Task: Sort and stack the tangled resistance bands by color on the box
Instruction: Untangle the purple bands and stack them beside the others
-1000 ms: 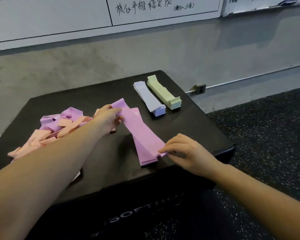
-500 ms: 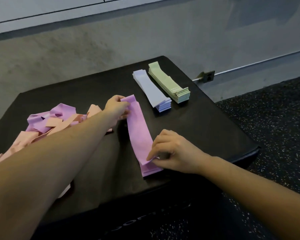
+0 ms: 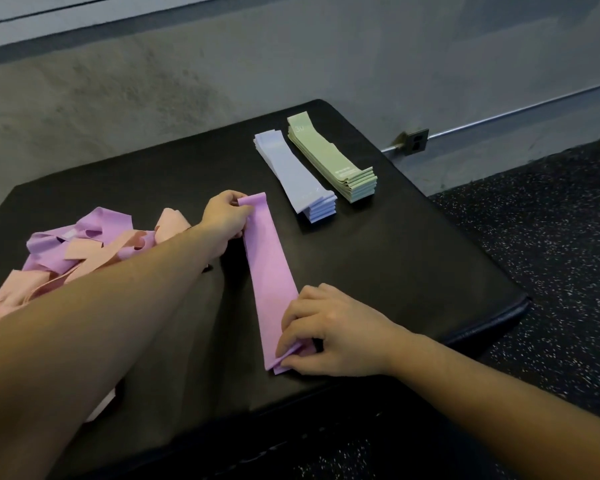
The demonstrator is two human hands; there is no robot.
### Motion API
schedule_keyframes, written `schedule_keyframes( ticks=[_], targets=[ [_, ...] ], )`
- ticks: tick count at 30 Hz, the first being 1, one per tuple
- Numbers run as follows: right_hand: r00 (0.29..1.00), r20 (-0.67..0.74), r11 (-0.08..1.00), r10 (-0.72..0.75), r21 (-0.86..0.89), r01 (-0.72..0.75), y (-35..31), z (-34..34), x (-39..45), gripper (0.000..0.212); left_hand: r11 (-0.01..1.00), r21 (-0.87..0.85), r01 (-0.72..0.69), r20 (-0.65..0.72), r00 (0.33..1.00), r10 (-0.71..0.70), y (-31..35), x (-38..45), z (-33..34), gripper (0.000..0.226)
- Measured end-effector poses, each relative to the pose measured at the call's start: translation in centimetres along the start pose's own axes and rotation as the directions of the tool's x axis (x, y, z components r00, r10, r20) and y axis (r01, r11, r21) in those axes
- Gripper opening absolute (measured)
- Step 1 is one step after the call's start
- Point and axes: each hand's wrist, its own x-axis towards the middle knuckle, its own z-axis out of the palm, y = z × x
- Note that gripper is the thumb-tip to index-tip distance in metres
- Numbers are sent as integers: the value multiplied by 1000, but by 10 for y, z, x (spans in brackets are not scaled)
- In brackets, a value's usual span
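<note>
A purple band (image 3: 269, 271) lies stretched flat on top of a small purple stack in the middle of the black box (image 3: 413, 265). My left hand (image 3: 222, 223) pinches its far end. My right hand (image 3: 329, 332) pinches its near end at the stack's front corner. To the left lies a tangled heap of purple and pink bands (image 3: 73, 254), partly hidden by my left forearm. At the back right stand a neat blue stack (image 3: 297, 176) and a green stack (image 3: 331, 157), side by side.
The box stands against a grey concrete wall (image 3: 291, 64). Dark speckled rubber floor (image 3: 551, 237) lies to the right and in front. A wall socket (image 3: 415, 142) on a metal conduit sits low on the wall behind the green stack.
The purple band has swung from a slant into line with the stack beneath it. Both hands have kept hold of its ends. The camera has tilted down.
</note>
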Motion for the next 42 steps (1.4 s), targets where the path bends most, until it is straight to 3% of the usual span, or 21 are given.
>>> schedule_keyframes(
  ticks=[7,12,16,21,25,29,35,39,42],
  targets=[
    [998,-69,999,8,39,-6,-1,4,-1,23,998,58,-6,-56,998,9,-2,-2,-3,31],
    [978,-144,948,149,302,-100,-2,-1,-1,19,1000,-14,-23,-50,999,22,0,-16,-15,31],
    [953,-197,913,231,383,-142,0,0,-2,11,996,10,-86,-48,995,87,-8,-41,-34,23],
    [908,-160,822,388,505,-262,-5,-4,2,11,995,-24,-96,-66,993,95,-32,-70,-73,15],
    [911,-135,828,389,486,-282,-25,-6,11,15,988,-65,-141,-55,989,137,-58,-94,-110,12],
    [916,-134,843,378,460,-280,-46,0,31,19,978,-25,-205,-168,966,198,-88,-123,-147,11],
    [937,-102,890,334,361,-278,-75,12,77,26,919,263,-295,-205,913,352,-138,-141,-192,16],
    [941,-58,915,333,261,-307,-88,21,114,24,766,553,-329,-133,872,470,-161,-128,-209,25],
    [938,-34,925,344,184,-332,-94,26,141,23,612,738,-285,-22,896,444,-169,-117,-209,49]
  ],
)
